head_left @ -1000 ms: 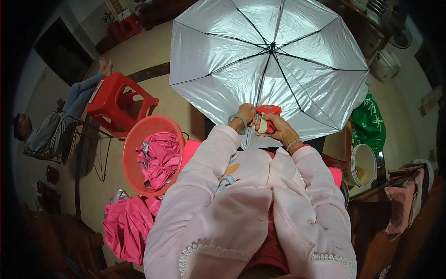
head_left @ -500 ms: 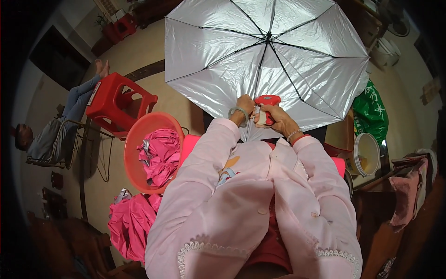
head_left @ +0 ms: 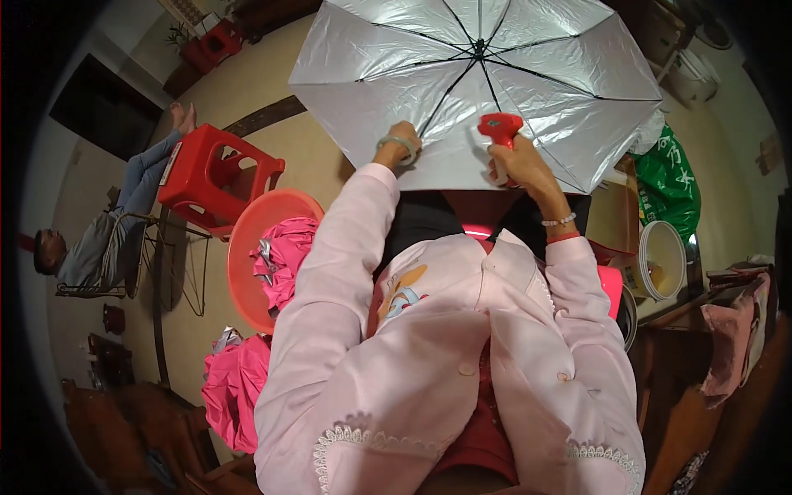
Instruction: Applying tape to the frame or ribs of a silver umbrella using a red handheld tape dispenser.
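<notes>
One spread silver-lined umbrella (head_left: 472, 91) fills the far side; the right hand (head_left: 524, 165) grips a red pistol-shaped tool (head_left: 501, 126) at its near edge; the left hand (head_left: 403, 139) curls at near left, grip unclear; drawing the edge taut should help

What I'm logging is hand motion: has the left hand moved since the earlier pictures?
Yes. Judged against the red stool, the left hand has moved leftward, closer to the stool, and farther up the picture.
</notes>
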`<state>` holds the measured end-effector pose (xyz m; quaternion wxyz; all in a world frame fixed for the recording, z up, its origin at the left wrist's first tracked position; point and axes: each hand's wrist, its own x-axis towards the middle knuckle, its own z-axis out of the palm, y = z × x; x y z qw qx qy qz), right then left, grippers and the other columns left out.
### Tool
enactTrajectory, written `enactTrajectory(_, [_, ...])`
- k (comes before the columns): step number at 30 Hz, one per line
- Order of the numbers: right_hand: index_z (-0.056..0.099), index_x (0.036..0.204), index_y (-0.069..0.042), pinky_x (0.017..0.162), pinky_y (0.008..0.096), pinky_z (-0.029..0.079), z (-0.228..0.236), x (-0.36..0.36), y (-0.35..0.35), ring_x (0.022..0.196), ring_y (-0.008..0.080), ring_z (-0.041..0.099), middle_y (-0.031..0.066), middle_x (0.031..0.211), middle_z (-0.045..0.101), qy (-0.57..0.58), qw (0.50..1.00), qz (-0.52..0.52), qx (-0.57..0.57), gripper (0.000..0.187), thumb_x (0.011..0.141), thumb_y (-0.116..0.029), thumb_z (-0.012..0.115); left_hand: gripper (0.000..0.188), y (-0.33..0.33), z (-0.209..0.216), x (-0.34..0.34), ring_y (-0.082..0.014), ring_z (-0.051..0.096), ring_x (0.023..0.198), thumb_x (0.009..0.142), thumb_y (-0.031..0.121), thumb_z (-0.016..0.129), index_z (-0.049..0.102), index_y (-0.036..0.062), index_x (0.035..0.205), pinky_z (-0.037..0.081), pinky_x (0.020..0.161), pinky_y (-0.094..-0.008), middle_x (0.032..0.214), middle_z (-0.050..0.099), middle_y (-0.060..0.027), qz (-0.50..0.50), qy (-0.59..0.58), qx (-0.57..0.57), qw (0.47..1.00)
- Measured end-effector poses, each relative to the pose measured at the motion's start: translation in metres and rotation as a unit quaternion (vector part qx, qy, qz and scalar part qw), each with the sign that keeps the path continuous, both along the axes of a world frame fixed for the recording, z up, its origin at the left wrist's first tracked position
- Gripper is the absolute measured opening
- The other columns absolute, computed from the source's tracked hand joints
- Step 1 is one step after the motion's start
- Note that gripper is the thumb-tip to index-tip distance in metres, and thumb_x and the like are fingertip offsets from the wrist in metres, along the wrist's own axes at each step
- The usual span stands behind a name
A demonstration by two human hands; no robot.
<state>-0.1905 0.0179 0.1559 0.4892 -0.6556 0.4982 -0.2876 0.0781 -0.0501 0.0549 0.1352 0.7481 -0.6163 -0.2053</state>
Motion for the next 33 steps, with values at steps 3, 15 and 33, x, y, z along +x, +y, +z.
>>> enactTrajectory(3, [0.049, 0.096, 0.005, 0.049, 0.0291, 0.044, 0.024, -0.007, 0.005, 0.054, 0.0175, 0.056, 0.0096, 0.065, 0.056, 0.086, 0.99, -0.028, -0.111, 0.031, 0.073, -0.016, 0.052, 0.011, 0.008, 0.026, 0.029, -0.0316, 0.06, 0.061, 0.064, 0.008, 0.055, 0.064, 0.0032, 0.06, 0.049, 0.058, -0.0338, 0.068, 0.062, -0.0164, -0.068, -0.17, -0.066, 0.981])
enactTrajectory(15, [0.048, 0.088, 0.008, 0.051, 0.0359, 0.044, 0.029, -0.014, 0.008, 0.053, 0.0266, 0.057, 0.0187, 0.065, 0.056, 0.094, 0.994, -0.017, -0.056, 0.031, 0.069, -0.017, 0.05, 0.024, 0.035, 0.075, 0.064, -0.0349, 0.056, 0.091, 0.073, 0.017, 0.057, 0.061, -0.0013, 0.087, 0.045, 0.079, -0.0387, 0.094, 0.058, -0.0236, 0.066, -0.242, -0.124, 0.96])
enactTrajectory(33, [0.05, 0.087, 0.006, 0.045, 0.03, 0.042, 0.001, -0.027, -0.007, 0.047, 0.021, 0.054, 0.013, 0.059, 0.056, 0.083, 0.989, -0.082, -0.09, 0.03, 0.069, -0.018, 0.051, 0.023, 0.049, 0.056, -0.05, -0.0313, 0.057, 0.092, 0.074, 0.014, 0.053, 0.061, 0.0025, 0.092, 0.047, 0.077, -0.0363, 0.098, 0.059, -0.0178, -0.014, -0.147, 0.046, 0.988])
